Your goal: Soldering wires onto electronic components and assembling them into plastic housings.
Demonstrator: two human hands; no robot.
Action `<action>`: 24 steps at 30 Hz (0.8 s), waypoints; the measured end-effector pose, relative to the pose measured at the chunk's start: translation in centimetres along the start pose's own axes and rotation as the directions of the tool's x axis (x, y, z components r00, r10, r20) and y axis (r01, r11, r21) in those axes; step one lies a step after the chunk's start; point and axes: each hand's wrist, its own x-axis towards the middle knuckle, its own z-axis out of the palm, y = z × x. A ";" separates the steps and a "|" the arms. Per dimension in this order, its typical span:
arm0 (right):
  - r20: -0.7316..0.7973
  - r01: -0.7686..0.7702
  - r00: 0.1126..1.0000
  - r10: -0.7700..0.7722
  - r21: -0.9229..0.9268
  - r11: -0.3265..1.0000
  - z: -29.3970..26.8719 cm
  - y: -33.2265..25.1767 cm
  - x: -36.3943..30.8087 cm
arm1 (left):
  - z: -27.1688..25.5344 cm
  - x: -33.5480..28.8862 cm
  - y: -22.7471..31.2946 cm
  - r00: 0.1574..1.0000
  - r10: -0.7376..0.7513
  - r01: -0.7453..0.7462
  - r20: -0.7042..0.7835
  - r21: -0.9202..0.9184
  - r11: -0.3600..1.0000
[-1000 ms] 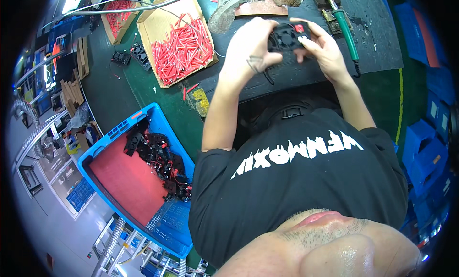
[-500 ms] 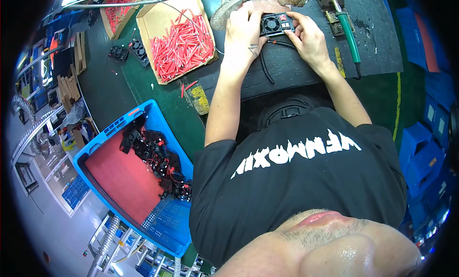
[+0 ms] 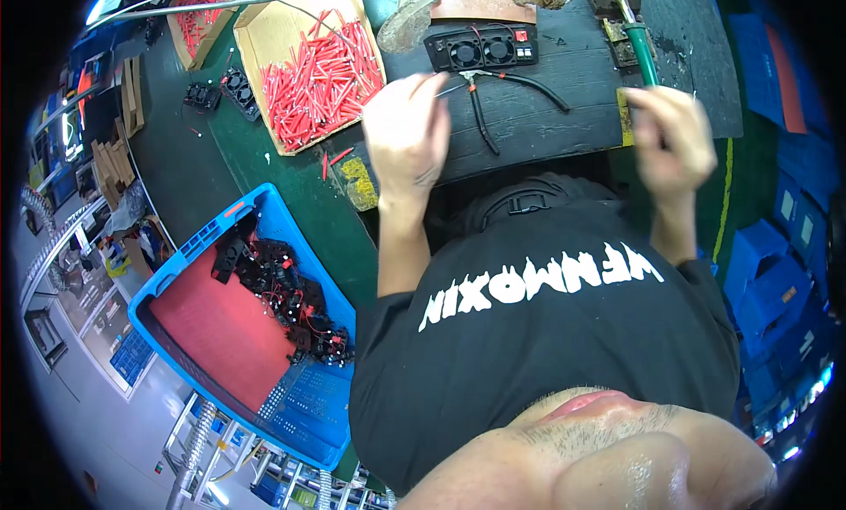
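Note:
A black panel with two small fans and a red part (image 3: 493,48) lies on the dark bench. Just in front of it rest cutting pliers with black handles (image 3: 480,114), their jaws toward the panel. My left hand (image 3: 405,131) is raised left of the pliers, fingers pinched on a thin grey wire (image 3: 453,90) whose end points toward the panel. Blurred by motion, my right hand (image 3: 677,144) is curled at the lower end of the green-handled soldering iron (image 3: 641,52), which sits in its stand. Whether its fingers grip the handle cannot be told.
Left of the bench stands a cardboard tray (image 3: 256,34) full of red tubes. A blue crate (image 3: 198,237) with black fans and wires is lower left. Two loose fans (image 3: 238,92) lie beyond the tray. Blue bins (image 3: 775,272) stand at the right.
Both hands have let go of the fan panel, which now lies on the bench. My left hand has come back and left to the wire; my right has moved right to the soldering iron.

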 end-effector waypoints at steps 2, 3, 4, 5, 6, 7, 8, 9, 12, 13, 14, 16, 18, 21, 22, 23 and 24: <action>-0.080 -0.190 0.980 0.181 -0.111 0.976 -3.4 2.9 -0.3 | -0.9 -1.6 -1.6 1.000 -0.026 0.024 0.015 0.091 0.996; -0.037 -0.235 0.972 0.232 -0.152 0.960 -4.2 4.9 -0.4 | -1.0 -2.1 -2.0 0.999 -0.044 0.042 0.012 0.139 0.989; 0.024 -0.123 0.991 0.130 -0.200 0.972 -4.8 7.3 -0.6 | -0.8 -2.0 -2.0 0.999 -0.046 0.044 0.011 0.134 0.990; 0.093 -0.005 0.995 0.027 -0.232 0.973 -4.9 9.4 -0.8 | -0.5 -1.9 -2.0 0.999 -0.030 0.025 0.028 0.168 0.985; 0.099 0.002 0.995 0.020 -0.224 0.974 -4.5 10.3 -0.8 | -0.3 -2.0 -2.0 0.999 -0.017 0.008 0.045 0.206 0.979; 0.209 0.046 0.978 0.003 -0.229 0.972 -4.0 11.0 -1.0 | -0.1 -2.1 -2.2 0.999 -0.028 0.018 0.043 0.212 0.977; 0.315 0.090 0.949 -0.013 -0.230 0.969 -3.6 11.6 -1.3 | 0.1 -2.2 -2.6 0.998 -0.005 -0.010 0.062 0.245 0.970; 0.375 0.101 0.926 -0.033 -0.164 0.981 -2.9 11.6 -1.5 | 0.0 -2.1 -2.6 0.996 0.020 -0.042 0.084 0.273 0.961; 0.347 0.119 0.931 -0.115 0.010 0.993 -0.6 11.5 -2.1 | -1.5 -1.9 -1.5 0.998 0.062 -0.068 0.030 0.286 0.956; 0.340 0.101 0.936 -0.096 0.002 0.995 -0.3 11.3 -2.3 | -2.1 -2.0 -1.0 0.997 0.074 -0.078 0.026 0.263 0.962; 0.292 0.103 0.952 -0.097 -0.007 0.995 0.3 11.4 -2.7 | -2.1 -2.2 -0.5 0.997 0.071 -0.075 0.024 0.256 0.964; 0.208 0.128 0.971 -0.120 -0.026 0.991 1.0 11.3 -3.0 | -2.0 -2.7 0.4 0.989 0.056 -0.062 0.135 0.045 0.997; 0.122 0.100 0.987 -0.103 0.029 0.995 1.1 11.2 -3.9 | -1.1 -2.2 1.4 0.986 0.106 -0.114 0.131 0.056 0.992; 0.012 0.077 0.997 -0.080 0.140 0.987 0.1 10.9 -4.7 | -0.3 -1.5 3.1 0.988 0.141 -0.143 0.061 0.038 0.989; 0.001 -0.055 0.998 0.057 0.290 0.955 -0.1 10.8 -5.6 | 0.0 -1.5 3.3 0.992 0.128 -0.128 0.013 0.051 0.990; 0.013 -0.180 0.981 0.193 0.433 0.883 -0.2 10.7 -6.3 | 0.2 -1.5 3.4 0.993 0.116 -0.113 -0.034 0.064 0.991; -0.021 -0.215 0.969 0.248 0.430 0.877 -0.6 10.4 -6.5 | 0.5 -1.3 3.7 0.995 0.093 -0.092 -0.031 0.039 0.995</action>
